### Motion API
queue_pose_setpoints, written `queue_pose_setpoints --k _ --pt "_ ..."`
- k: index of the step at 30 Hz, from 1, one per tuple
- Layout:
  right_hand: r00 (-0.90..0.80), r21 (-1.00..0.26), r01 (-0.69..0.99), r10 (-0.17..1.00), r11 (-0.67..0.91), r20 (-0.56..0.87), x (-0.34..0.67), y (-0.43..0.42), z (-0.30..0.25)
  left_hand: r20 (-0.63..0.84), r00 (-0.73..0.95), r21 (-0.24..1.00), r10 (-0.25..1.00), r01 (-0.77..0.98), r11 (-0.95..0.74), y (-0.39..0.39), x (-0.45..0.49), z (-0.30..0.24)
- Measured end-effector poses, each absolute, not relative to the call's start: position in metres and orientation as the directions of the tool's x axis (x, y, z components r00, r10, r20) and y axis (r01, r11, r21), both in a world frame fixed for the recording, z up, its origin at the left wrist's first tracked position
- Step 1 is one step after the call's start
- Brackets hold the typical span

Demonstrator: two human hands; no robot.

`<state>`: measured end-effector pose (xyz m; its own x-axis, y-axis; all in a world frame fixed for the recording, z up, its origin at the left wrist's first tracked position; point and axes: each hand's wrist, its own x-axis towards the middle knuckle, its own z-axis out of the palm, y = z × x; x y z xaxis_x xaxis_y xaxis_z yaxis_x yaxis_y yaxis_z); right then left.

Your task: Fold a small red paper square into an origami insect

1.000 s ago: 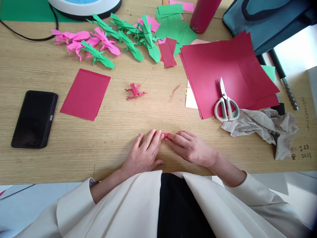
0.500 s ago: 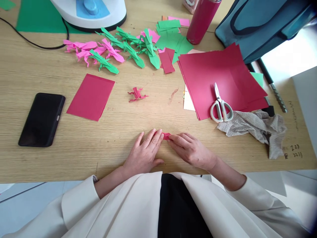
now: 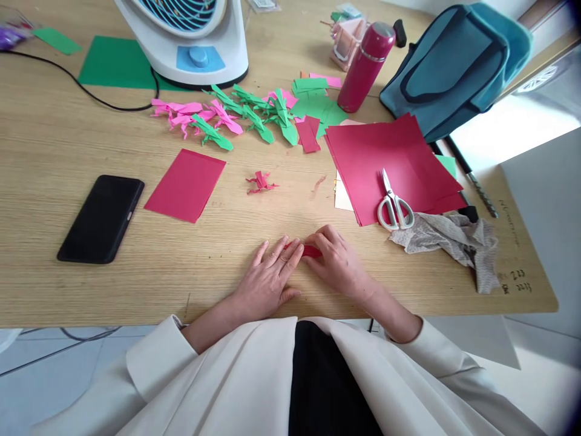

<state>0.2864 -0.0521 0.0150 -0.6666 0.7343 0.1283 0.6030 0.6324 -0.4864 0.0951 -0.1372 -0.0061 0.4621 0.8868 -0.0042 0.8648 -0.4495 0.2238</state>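
Head view: folded red paper (image 3: 312, 251) lay nearer me than the small red figure (image 3: 261, 182), slightly to its right. My left hand (image 3: 270, 275) lay flat, slightly splayed, on one end; my right hand (image 3: 340, 266) pinched the other. Scissors (image 3: 396, 213) lay right of the figure.

Our left hand (image 3: 265, 278) lies flat, palm down, fingers (image 3: 276, 254) extended, thumb (image 3: 288, 295) out sideways. Our right hand (image 3: 339, 263) is curled in a pinch close beside it. We have both forearms (image 3: 215, 325) angled inward.
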Motion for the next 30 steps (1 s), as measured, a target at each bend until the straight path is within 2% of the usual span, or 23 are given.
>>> queue_pose_setpoints --k 8,11,14,16,18,20,23,27,30 --pt "-0.598 -0.449 0.692 0.797 0.565 0.082 0.272 -0.059 0.015 0.097 0.420 0.366 0.902 0.828 -0.425 -0.136 0.091 -0.008" --pt "-0.586 -0.528 0.668 0.808 0.524 0.060 0.269 -0.064 0.014 0.190 0.323 0.487 0.927 0.789 -0.375 -0.136 0.087 -0.007" --pt "-0.538 -0.697 0.598 0.843 0.396 0.018 0.267 -0.069 0.015 0.271 0.133 0.660 0.953 0.695 -0.284 -0.134 0.082 -0.004" --pt "-0.482 -0.839 0.493 0.875 0.230 -0.044 0.266 -0.070 0.017 0.238 -0.025 0.797 0.971 0.577 -0.181 -0.130 0.080 0.000" --pt "-0.446 -0.944 0.325 0.889 0.058 -0.100 0.264 -0.069 0.019 0.122 -0.103 0.917 0.987 0.393 -0.073 -0.124 0.079 0.008" --pt "-0.429 -0.985 0.168 0.896 -0.047 -0.116 0.261 -0.068 0.021 -0.007 -0.057 0.982 0.998 0.190 0.018 -0.117 0.080 0.016" --pt "-0.407 -0.993 0.060 0.906 -0.102 -0.118 0.253 -0.069 0.021 -0.080 0.021 0.997 0.997 0.014 0.080 -0.107 0.085 0.026" --pt "-0.408 -0.998 0.012 0.911 -0.069 -0.068 0.247 -0.071 0.019 -0.099 -0.002 0.995 0.995 0.016 0.099 -0.098 0.087 0.033" --pt "-0.507 -0.998 -0.009 0.861 -0.059 -0.047 0.249 -0.066 0.021 -0.128 0.036 0.986 0.991 0.110 0.124 -0.090 0.080 0.040"
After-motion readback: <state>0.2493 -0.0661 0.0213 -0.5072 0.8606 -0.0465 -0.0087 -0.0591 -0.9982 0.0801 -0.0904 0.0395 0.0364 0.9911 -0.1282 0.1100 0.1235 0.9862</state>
